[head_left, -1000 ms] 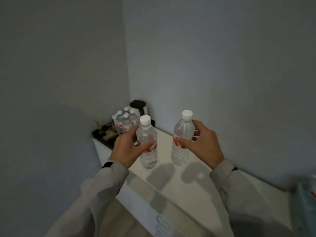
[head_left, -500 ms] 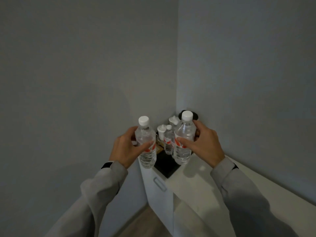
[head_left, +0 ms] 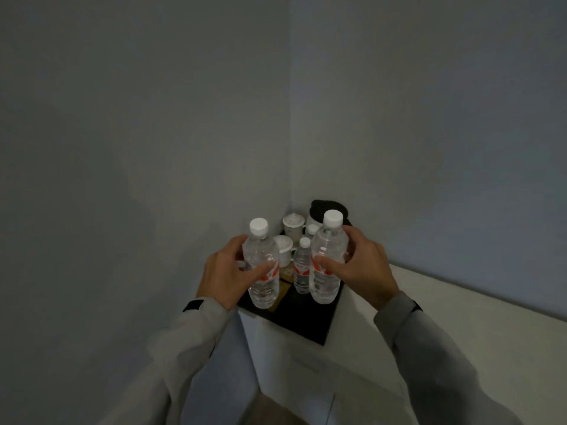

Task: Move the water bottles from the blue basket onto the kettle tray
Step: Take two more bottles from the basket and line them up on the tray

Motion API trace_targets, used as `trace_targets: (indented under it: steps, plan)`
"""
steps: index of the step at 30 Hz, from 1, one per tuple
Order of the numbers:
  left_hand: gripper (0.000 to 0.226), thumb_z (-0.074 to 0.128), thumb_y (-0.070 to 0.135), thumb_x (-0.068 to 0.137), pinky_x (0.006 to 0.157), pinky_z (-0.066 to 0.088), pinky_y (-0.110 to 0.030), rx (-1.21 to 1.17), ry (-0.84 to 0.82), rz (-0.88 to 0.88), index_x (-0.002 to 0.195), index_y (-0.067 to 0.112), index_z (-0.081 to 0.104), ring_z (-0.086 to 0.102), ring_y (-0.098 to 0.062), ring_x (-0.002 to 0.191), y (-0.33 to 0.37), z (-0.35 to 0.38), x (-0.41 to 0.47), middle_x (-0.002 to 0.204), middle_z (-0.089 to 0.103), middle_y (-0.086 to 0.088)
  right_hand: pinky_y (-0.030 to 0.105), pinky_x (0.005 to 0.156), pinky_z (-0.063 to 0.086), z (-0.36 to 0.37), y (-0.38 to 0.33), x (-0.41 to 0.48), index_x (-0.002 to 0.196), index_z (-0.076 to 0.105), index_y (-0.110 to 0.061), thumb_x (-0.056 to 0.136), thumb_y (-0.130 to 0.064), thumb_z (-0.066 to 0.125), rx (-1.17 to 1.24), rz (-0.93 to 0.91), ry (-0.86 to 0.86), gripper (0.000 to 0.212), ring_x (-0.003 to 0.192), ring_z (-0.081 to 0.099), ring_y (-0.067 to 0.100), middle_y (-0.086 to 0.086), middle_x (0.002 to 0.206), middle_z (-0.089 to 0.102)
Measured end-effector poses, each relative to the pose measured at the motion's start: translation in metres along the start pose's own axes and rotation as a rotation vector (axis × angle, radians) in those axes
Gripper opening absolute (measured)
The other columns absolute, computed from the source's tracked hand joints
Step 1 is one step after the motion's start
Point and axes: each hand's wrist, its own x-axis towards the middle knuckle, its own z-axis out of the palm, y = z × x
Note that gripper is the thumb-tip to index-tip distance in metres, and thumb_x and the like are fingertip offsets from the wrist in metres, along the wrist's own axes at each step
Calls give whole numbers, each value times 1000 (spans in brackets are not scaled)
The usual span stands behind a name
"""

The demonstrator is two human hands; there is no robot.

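My left hand [head_left: 226,273] grips a clear water bottle [head_left: 262,265] with a white cap and red label, held upright over the black kettle tray's [head_left: 302,322] left front part. My right hand [head_left: 362,271] grips a second, like bottle [head_left: 325,259] upright over the tray's right side. Between them another water bottle [head_left: 302,266] stands on the tray. A further bottle's cap [head_left: 312,229] shows behind it. The black kettle [head_left: 327,207] sits at the tray's back, partly hidden by the right bottle. The blue basket is out of view.
The tray sits at the corner end of a white counter [head_left: 429,317], hard against two grey walls. Two white lidded cups [head_left: 293,224] stand at the tray's back left. A yellowish packet [head_left: 283,291] lies on the tray. The cabinet front drops to the floor below.
The view has swung and closed in on the tray in the corner. Both hands have carried their bottles forward, from over the counter to above the tray.
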Motion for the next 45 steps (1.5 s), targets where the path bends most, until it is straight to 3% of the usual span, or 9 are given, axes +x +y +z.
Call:
trace_targets:
  steps: [7, 10, 15, 18, 21, 27, 32, 39, 45]
  plan:
    - [59, 84, 49, 65, 80, 59, -33, -21, -145, 10, 117, 35, 60, 69, -7, 96, -42, 18, 44, 103, 73, 11, 29, 87, 57, 23, 9, -9, 130, 53, -31, 69, -52, 84, -106, 151, 135, 71, 98, 65, 6, -15, 112, 67]
    - [64, 85, 46, 66, 82, 57, -32, -27, -206, 15, 123, 28, 60, 68, -14, 98, -56, 38, 57, 110, 73, 3, 28, 87, 57, 32, 22, -6, 127, 53, -34, 68, -52, 84, -113, 202, 154, 68, 94, 64, 2, -18, 108, 65]
    - [58, 83, 50, 66, 67, 45, -2, -90, -300, -71, 117, 37, 58, 61, 2, 88, -77, 72, 65, 102, 67, 17, 33, 91, 56, 53, 48, 2, 123, 57, -29, 70, -43, 87, -107, 308, 173, 62, 102, 68, 13, -6, 114, 71]
    - [66, 82, 53, 66, 85, 54, -23, -117, -353, -97, 124, 36, 55, 64, -13, 106, -93, 91, 69, 120, 68, 6, 33, 90, 55, 67, 64, 1, 122, 58, -26, 74, -42, 85, -99, 352, 163, 57, 103, 68, 16, -3, 114, 72]
    - [58, 78, 63, 60, 95, 53, -41, -121, -376, -104, 112, 60, 50, 63, -19, 112, -105, 103, 71, 121, 67, 4, 30, 90, 54, 83, 77, -3, 121, 57, -27, 76, -41, 83, -94, 411, 135, 54, 105, 68, 17, -3, 115, 72]
    - [56, 83, 57, 62, 78, 51, -12, -123, -465, -131, 106, 66, 50, 63, 1, 99, -135, 124, 78, 105, 64, 28, 27, 82, 51, 118, 100, -9, 110, 49, -43, 76, -51, 77, -78, 534, 171, 45, 100, 67, 16, -13, 105, 69]
    - [64, 85, 54, 61, 86, 57, -35, -139, -501, -175, 116, 36, 58, 67, -14, 104, -153, 136, 82, 112, 71, 8, 38, 86, 55, 136, 109, -2, 114, 53, -31, 76, -51, 76, -89, 608, 212, 49, 102, 68, 24, -2, 111, 72]
    - [61, 78, 69, 58, 93, 54, -45, -131, -491, -178, 110, 47, 55, 63, -16, 110, -163, 148, 87, 115, 68, 13, 27, 83, 50, 152, 121, 6, 121, 52, -28, 76, -50, 78, -86, 643, 223, 56, 104, 66, 21, -2, 115, 70]
    - [75, 78, 66, 63, 106, 44, -48, -145, -500, -140, 128, 39, 52, 54, -18, 126, -161, 153, 85, 131, 62, 8, 22, 81, 47, 165, 130, 2, 123, 52, -29, 75, -56, 77, -84, 642, 242, 60, 104, 65, 15, -7, 116, 69]
